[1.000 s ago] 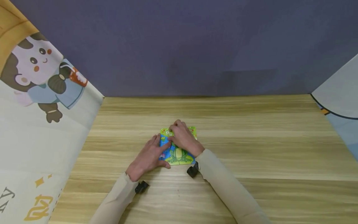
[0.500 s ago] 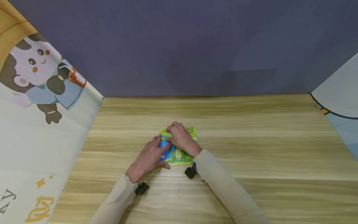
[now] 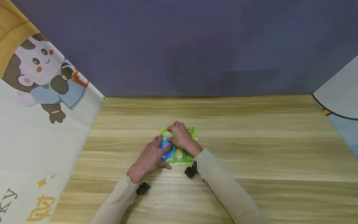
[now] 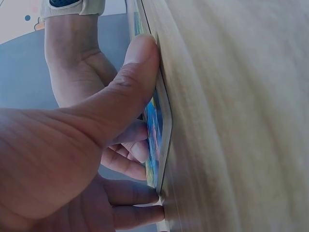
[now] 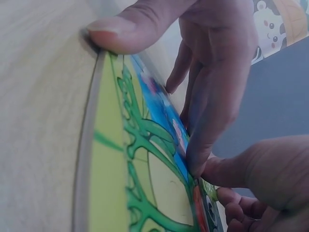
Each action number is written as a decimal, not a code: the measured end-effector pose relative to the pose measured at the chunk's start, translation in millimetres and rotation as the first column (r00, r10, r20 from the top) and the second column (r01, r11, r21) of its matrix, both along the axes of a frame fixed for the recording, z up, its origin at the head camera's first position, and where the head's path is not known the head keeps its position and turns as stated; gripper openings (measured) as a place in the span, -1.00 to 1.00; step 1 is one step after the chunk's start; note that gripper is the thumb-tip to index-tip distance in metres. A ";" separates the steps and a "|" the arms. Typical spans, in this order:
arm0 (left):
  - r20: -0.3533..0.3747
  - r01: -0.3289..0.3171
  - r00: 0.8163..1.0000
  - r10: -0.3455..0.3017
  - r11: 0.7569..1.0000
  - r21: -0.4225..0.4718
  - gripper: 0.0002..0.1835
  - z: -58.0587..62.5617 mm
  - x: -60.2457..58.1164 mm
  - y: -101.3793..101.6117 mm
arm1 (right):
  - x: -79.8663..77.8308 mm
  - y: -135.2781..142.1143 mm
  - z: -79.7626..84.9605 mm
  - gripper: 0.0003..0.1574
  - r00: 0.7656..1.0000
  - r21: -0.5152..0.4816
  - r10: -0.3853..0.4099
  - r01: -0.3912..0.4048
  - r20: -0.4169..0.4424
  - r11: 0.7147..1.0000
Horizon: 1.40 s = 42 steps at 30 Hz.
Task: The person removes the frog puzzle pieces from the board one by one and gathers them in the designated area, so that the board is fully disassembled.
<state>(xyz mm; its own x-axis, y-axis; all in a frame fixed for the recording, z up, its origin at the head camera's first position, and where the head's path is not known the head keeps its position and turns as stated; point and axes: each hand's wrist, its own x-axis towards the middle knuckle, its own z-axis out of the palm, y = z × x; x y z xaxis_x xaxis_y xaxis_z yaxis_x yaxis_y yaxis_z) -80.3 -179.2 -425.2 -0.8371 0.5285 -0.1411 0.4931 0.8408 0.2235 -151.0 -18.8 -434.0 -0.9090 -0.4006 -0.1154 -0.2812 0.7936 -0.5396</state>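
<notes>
A flat puzzle board with a green frog, blue water and a flowered green border lies on the table. My left hand is spread at its left side: the thumb touches the near edge, the index finger rests on the picture, and the other fingers lie along the left edge. My right hand reaches over the upper part, its thumb and curled fingers pinching a flowered puzzle piece near the upper left corner. The right hand covers much of the frog's head; in the right wrist view the frog's body shows large.
Around the board lies the light wood-grain tabletop. A dark blue-grey partition rises behind it. Cartoon-printed panels stand at the left and right. A black wrist mount sits under each cuff.
The right hand has shifted slightly left and toward the person across the board. The left hand and board have stayed almost in place; the head view has drifted a little.
</notes>
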 end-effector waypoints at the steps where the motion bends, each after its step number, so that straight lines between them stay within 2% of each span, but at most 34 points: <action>1: 0.002 -0.002 1.000 0.002 1.000 0.001 -0.02 0.0 -0.2 0.4 | -0.1 0.5 0.1 -0.43 1.000 -0.001 0.001 -0.001 0.005 1.000; 10: 0.002 -0.001 1.000 0.001 1.000 -0.004 -0.04 0.4 -0.9 2.8 | -0.7 7.3 -0.2 -0.45 1.000 -0.098 -0.005 0.008 0.029 0.995; 16: 0.012 -0.004 1.000 0.004 1.000 0.000 -0.04 0.5 -0.9 4.2 | -1.5 13.8 -0.2 -0.57 1.000 -0.158 0.012 -0.008 0.019 0.987; 21: 0.023 -0.011 1.000 0.011 1.000 0.003 -0.04 0.5 -1.7 6.1 | -1.9 20.7 1.6 -0.69 0.999 -0.237 0.047 -0.049 -0.015 0.970; 26: 0.035 -0.024 0.999 0.023 1.000 0.013 -0.06 1.0 -2.1 8.3 | -4.1 25.9 2.4 -0.70 0.996 -0.295 0.068 -0.081 -0.056 0.952; 33: 0.045 -0.032 0.998 0.032 0.999 0.010 -0.06 0.9 -2.7 10.9 | -7.2 32.1 2.3 -0.71 0.997 -0.343 0.069 -0.081 -0.046 0.936; 42: 0.041 -0.027 0.999 0.026 0.999 0.019 -0.06 0.4 -3.7 12.8 | -10.5 37.2 -1.6 -0.69 0.997 -0.402 0.069 -0.056 0.019 0.914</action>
